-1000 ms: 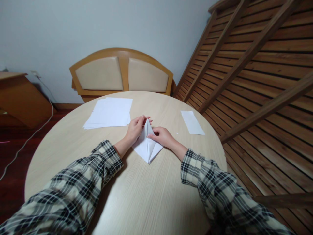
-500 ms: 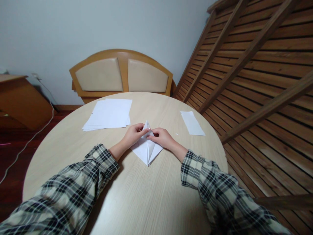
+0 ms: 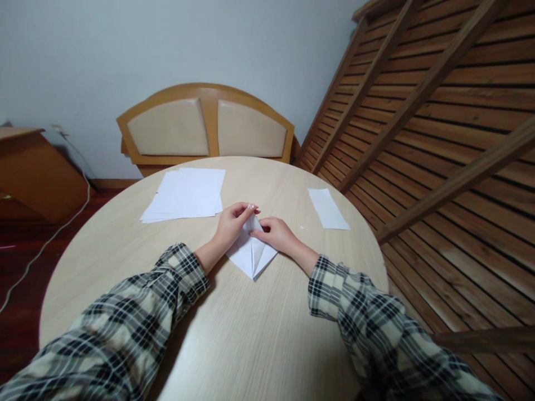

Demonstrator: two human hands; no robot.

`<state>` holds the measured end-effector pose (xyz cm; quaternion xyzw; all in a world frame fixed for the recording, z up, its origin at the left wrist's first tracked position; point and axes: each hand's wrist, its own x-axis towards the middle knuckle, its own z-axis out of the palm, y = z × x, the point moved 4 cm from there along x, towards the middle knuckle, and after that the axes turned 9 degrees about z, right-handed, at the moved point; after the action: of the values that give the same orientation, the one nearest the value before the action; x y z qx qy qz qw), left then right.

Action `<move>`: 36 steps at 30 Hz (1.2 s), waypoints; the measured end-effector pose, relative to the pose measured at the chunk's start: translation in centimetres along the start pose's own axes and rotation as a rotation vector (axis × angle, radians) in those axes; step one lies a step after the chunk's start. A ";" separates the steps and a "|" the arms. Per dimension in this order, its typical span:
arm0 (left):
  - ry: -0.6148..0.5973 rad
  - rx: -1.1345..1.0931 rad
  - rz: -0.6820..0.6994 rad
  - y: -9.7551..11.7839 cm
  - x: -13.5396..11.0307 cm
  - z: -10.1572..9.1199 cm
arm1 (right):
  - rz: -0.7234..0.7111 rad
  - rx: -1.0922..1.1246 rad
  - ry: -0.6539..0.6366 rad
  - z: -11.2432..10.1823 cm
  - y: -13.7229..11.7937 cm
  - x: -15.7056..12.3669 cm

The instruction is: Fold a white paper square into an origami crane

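A sheet of white paper folded into a diamond (image 3: 244, 257) lies in the middle of the round table, one corner pointing towards me and a crease running up its centre. My left hand (image 3: 232, 224) pinches the far tip of the folded paper between thumb and fingers, hiding that tip. At the paper's right side, my right hand (image 3: 276, 234) is closed on its edge, the thumb resting near the central fold. Both wrists come out of plaid sleeves.
Loose white sheets (image 3: 188, 192) are stacked at the back left of the table (image 3: 234, 334). A paper strip (image 3: 328, 209) lies at the right, with a tiny white scrap nearby. Beyond the table stand a padded headboard (image 3: 171, 128) and, at right, a slatted wooden panel (image 3: 438, 167).
My left hand has slid up and away from me, from the paper's upper left side to its far tip, covering it. My right hand has stayed nearly still.
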<state>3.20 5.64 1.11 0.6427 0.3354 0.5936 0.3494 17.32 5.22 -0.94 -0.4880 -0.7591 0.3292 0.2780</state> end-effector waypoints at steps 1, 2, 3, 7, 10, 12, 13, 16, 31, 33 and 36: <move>0.019 -0.014 -0.006 0.0 0.0 0.1 | 0.000 -0.002 -0.003 0.0 -0.1 0.0; 0.034 -0.028 -0.013 -0.1 0.1 0.1 | 0.000 -0.004 -0.003 0.0 -0.1 -0.1; 0.046 -0.039 -0.020 -0.2 0.1 0.1 | 0.001 -0.007 -0.001 0.0 -0.2 -0.1; 0.061 -0.056 -0.026 -0.6 0.2 0.2 | 0.014 -0.015 0.001 -0.2 -0.3 -0.2; 0.053 -0.069 -0.026 -0.7 0.3 0.2 | 0.012 -0.021 -0.008 -0.2 -0.3 -0.2; 0.049 -0.084 -0.023 -0.5 0.3 0.3 | -0.001 -0.018 -0.005 -0.1 -0.3 -0.2; 0.049 -0.092 -0.020 -0.4 0.3 0.4 | -0.008 -0.014 -0.002 -0.1 -0.2 -0.2; 0.044 -0.106 -0.031 0.0 0.3 0.6 | -0.023 0.001 0.003 0.0 -0.2 -0.1; -0.035 0.038 -0.023 -0.3 -0.4 -0.7 | 0.004 0.004 -0.022 -0.5 0.0 -0.3; -0.066 0.024 -0.022 -0.2 -0.5 -0.6 | 0.005 0.008 -0.018 -0.5 0.0 -0.3; -0.097 0.011 -0.037 -0.2 -0.4 -0.5 | -0.005 0.011 -0.014 -0.4 0.0 -0.3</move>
<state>2.66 5.39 0.75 0.6664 0.3329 0.5534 0.3727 17.75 5.08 -0.72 -0.4824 -0.7603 0.3360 0.2763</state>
